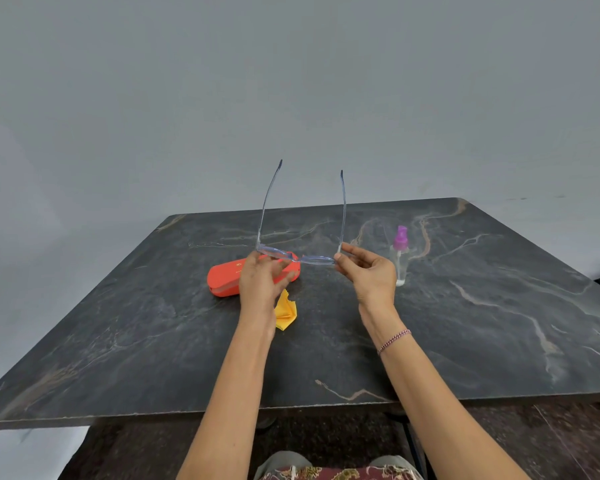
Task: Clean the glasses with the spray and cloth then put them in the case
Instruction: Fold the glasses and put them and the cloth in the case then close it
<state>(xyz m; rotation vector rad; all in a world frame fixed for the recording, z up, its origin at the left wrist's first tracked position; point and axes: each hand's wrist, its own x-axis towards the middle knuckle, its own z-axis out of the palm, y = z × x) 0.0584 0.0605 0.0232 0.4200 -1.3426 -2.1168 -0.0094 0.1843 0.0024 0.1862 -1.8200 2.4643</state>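
Note:
I hold clear-framed glasses [310, 259] up above the table, their temples unfolded and pointing away from me. My left hand [258, 280] grips the left end of the frame. My right hand [369, 275] pinches the right end between thumb and fingers. Under my left hand lies the closed orange case [226, 277], partly hidden by it. The yellow cloth [285, 311] lies crumpled on the table just right of my left wrist. A clear spray bottle [400, 254] with a purple nozzle stands upright to the right of my right hand, apart from it.
The dark marbled table [482, 306] reaches from its near edge at the bottom to a plain grey wall behind. My knees show below the near edge.

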